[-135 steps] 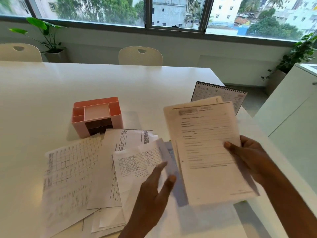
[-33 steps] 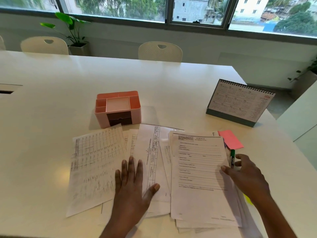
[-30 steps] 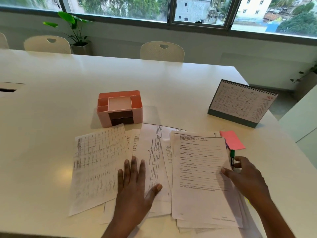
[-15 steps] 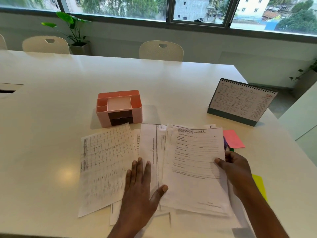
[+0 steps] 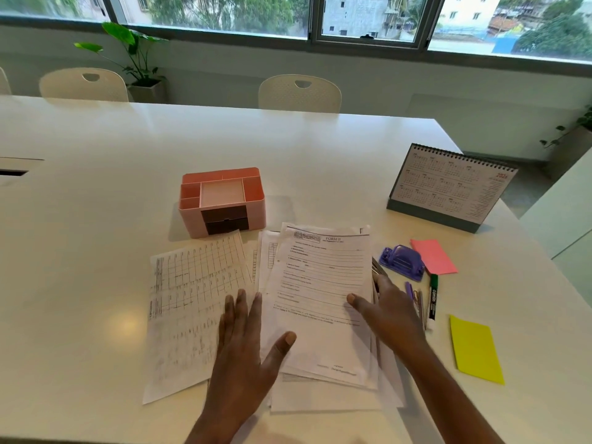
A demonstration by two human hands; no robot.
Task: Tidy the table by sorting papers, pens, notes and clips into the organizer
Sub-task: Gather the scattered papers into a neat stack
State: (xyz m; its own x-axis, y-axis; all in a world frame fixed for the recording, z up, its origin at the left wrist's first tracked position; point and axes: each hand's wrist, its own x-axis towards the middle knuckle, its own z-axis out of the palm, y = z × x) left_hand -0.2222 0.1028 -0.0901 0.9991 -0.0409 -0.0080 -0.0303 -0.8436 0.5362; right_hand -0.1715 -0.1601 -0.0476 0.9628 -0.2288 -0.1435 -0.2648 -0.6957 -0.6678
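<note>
Slid leftward since half a second ago, the stack of white printed paper forms (image 5: 320,299) now leaves a purple plastic punch (image 5: 402,262), paper clips (image 5: 415,296) and a green-capped marker (image 5: 432,296) uncovered on its right. It lies on the white table (image 5: 96,219) just before the pink plastic organizer (image 5: 222,200), its long axis running away from the person, heading at the far end. The right hand (image 5: 387,312) pinches its right edge, thumb on top; the left hand (image 5: 246,341) presses flat, fingers spread, across it and a loose gridded sheet (image 5: 192,299). Little seems done: the organizer's compartments look bare, and papers, marker, clips, pink sticky notes (image 5: 434,256) and yellow sticky notes (image 5: 475,349) all wait
</note>
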